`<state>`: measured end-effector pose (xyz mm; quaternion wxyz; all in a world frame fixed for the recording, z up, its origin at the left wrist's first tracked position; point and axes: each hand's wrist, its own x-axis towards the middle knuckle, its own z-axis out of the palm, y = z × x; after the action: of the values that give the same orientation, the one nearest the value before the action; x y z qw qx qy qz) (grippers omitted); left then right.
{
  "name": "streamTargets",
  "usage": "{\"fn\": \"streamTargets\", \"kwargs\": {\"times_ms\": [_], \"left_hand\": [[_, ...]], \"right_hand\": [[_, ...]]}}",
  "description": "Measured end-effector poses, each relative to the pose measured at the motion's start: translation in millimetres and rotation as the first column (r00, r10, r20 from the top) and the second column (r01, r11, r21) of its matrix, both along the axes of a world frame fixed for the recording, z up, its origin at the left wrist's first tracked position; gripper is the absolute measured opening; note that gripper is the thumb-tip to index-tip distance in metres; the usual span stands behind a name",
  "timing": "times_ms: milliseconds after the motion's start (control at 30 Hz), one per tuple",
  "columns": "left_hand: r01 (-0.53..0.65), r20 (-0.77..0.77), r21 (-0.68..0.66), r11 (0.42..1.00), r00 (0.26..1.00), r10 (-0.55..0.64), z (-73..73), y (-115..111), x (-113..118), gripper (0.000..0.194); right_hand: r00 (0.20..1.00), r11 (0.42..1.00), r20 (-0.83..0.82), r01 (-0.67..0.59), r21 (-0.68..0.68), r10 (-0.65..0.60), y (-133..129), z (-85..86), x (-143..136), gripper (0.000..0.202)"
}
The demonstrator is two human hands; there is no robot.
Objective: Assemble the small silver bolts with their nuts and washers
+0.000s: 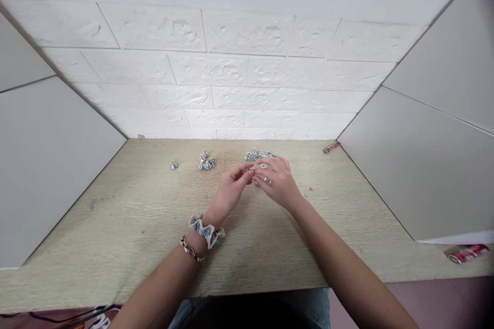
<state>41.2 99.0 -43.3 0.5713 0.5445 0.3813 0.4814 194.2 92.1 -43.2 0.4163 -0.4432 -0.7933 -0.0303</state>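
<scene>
Wooden desk (127,226): both hands, left (230,187) and right (278,181), pinch one small metal piece (259,170) between them.

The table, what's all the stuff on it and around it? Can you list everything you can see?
Table: one, pale wood-look, walled in by the grey panels and brick wall.
Small metal pieces: a little cluster, silvery, far middle of the table; too small to count exactly.
Lone metal piece: one, silvery, left of that cluster.
Metal pieces by the hands: a second silvery cluster, just beyond the fingers.
Red wrapper: one, red, far right corner.
Red and white wrapper: one, near right edge.
Brick wall: white, behind.
Grey panels: one each side.
Scrunchie: one, light blue, left wrist.
Bracelet: one, silvery chain, left wrist.
Left hand: pinching a small metal piece.
Right hand: fingers on the same piece.
</scene>
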Motion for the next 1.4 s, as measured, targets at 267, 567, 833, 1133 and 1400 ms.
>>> {"fn": "streamTargets", "kwargs": {"times_ms": [267, 567, 833, 1133, 1400], "left_hand": [[-0.119, 0.077, -0.094, 0.988, 0.989, 0.127, -4.0, 4, -6, 0.033], [-0.167, 0.018, -0.129, 0.977, 0.985, 0.171, -13.3, 14, -7, 0.026], [-0.160, 0.019, -0.167, 0.973, 0.986, 0.165, -21.0, 19, -3, 0.019], [-0.062, 0.117, -0.310, 0.949, 0.988, 0.103, -15.3, 15, 0, 0.026], [-0.013, 0.104, -0.289, 0.957, 0.994, 0.044, -17.7, 12, 3, 0.036]], "right_hand": [[0.981, 0.888, -0.067, 0.135, -0.441, -0.183, 38, -29.2, 65, 0.030], [0.931, 0.803, 0.357, 0.269, -0.531, -0.076, 51, -34.1, 53, 0.045], [0.991, 0.814, 0.126, 0.117, -0.569, -0.054, 47, -32.8, 63, 0.029], [0.996, 0.786, 0.061, 0.087, -0.613, -0.063, 52, -34.9, 62, 0.012], [0.996, 0.721, 0.016, 0.076, -0.689, -0.089, 51, -33.5, 64, 0.003]]}}
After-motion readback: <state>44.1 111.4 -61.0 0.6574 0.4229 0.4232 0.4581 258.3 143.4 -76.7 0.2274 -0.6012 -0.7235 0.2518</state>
